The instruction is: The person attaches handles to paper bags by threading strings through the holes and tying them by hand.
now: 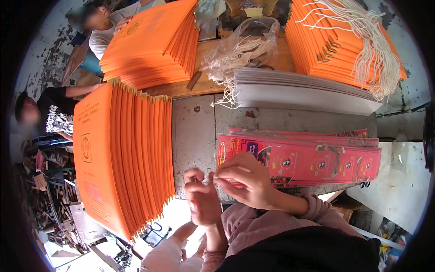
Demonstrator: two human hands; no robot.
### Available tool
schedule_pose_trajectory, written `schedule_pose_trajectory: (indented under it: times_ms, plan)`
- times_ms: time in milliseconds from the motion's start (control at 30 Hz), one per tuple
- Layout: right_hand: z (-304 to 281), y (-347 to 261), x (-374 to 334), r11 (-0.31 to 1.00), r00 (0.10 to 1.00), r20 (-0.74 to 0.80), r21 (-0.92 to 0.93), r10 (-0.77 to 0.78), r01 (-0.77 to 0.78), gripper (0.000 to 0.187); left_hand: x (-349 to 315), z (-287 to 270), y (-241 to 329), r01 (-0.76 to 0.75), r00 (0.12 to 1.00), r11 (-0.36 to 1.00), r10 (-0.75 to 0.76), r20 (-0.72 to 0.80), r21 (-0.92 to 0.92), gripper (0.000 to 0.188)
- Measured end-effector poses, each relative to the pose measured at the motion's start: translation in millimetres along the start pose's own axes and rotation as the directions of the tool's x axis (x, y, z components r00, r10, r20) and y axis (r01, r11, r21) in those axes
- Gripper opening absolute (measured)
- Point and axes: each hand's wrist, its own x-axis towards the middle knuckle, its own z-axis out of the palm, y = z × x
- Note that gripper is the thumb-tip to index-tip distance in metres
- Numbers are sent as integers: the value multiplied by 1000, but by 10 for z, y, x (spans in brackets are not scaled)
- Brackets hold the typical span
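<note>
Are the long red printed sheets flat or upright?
Flat: the long, glossy red printed sheets lie stacked on the grey tabletop, printed side up.

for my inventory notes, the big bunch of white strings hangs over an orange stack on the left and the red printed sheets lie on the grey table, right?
Not quite: the head view shows the big bunch of white strings hanging over the orange stack on the right. The red printed sheets do lie on the grey table.

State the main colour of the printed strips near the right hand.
Pinkish-red strips, clearest in the head view.
</note>
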Motion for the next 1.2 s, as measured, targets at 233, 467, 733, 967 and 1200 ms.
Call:
schedule_pose_trajectory:
  times_ms: [233, 467, 733, 967, 1200]
  plan:
    - [101, 114, -336, 838, 875, 128, -254, -467, 484, 18, 141, -277, 253, 777, 590, 590, -804, 72, 218, 47]
    - [189, 276, -298, 948, 991, 61, 291, 120, -132, 14, 232, -319, 111, 677, 591, 479, -806, -25, 559, 28]
    - [231, 374, -239, 917, 929, 149, 165, 340, -362, 10, 405, -373, 138, -173, 853, 415, -390, 346, 893, 2]
    - [211, 493, -205, 869, 915, 118, 287, 385, -403, 11, 389, -555, -38, -395, 808, 428, -259, 529, 813, 20]
    - [256, 491, -270, 957, 969, 34, 150, 247, -249, 14, 447, -590, -198, -229, 815, 591, -318, 484, 774, 17]
